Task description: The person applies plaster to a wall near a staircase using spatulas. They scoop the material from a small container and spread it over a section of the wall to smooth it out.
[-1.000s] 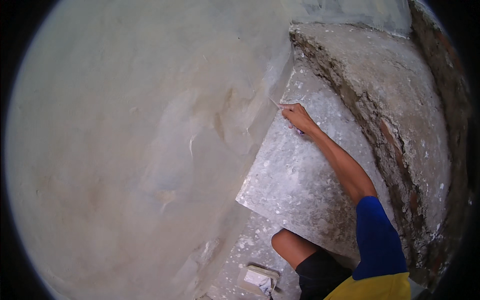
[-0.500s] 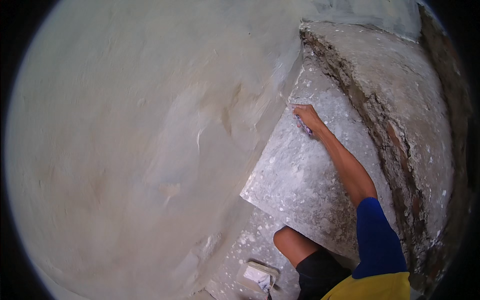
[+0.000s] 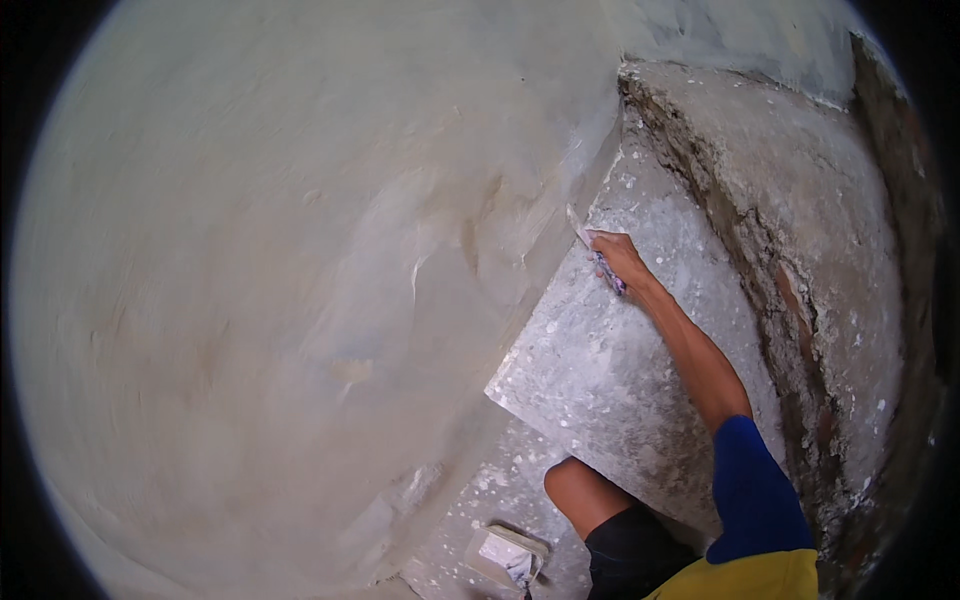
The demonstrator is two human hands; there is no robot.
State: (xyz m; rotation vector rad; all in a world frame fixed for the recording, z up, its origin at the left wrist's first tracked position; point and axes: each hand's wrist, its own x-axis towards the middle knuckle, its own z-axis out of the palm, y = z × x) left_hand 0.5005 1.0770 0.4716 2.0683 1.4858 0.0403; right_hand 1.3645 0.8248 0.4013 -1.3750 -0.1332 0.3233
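Note:
My right hand point(image 3: 615, 255) is closed round the purple-patterned handle of a putty knife point(image 3: 580, 227), whose pale blade touches the smooth grey plastered wall point(image 3: 330, 270) along its meeting line with a speckled, rough concrete step point(image 3: 625, 350). My arm reaches up from the lower right in a blue and yellow shirt. My left hand is not in view. By my bent knee point(image 3: 580, 490), low in the picture, a pale tray point(image 3: 500, 550) with white paste and what looks like a tool in it rests on the lower speckled surface point(image 3: 460, 530).
To the right rises a higher concrete step point(image 3: 810, 210) with a crumbly, broken face showing reddish patches, bordered by a dark rough band point(image 3: 905, 220) at the far right. A painted grey surface point(image 3: 730, 40) lies beyond it at the top.
My right hand with the putty knife has moved right and then a little down along the seam. The view has shifted slightly, so the step's top corner now appears further right.

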